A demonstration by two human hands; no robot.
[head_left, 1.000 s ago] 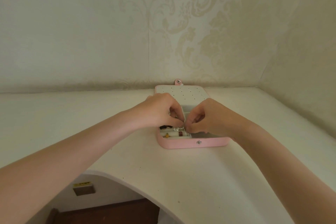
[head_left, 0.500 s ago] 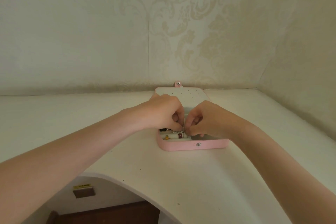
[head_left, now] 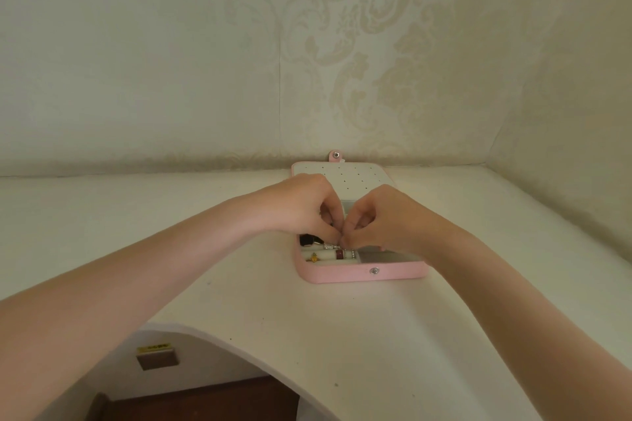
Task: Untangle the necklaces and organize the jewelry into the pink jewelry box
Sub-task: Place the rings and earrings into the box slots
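In the head view, the pink jewelry box point(head_left: 362, 273) lies open on the white table point(head_left: 239, 284), near the far wall, its lid flat so the compartments stay reachable. Above its near-left compartments the left hand point(head_left: 304, 208) and right hand point(head_left: 379, 219) meet, fingertips curled, pinching a sparkling chain point(head_left: 332, 246), probably to seat it. A gold ring point(head_left: 313, 257) and a dark red ring point(head_left: 339, 254) sit in the ring rolls. No writing is legible; a yellow label point(head_left: 154, 348) below is blurred.
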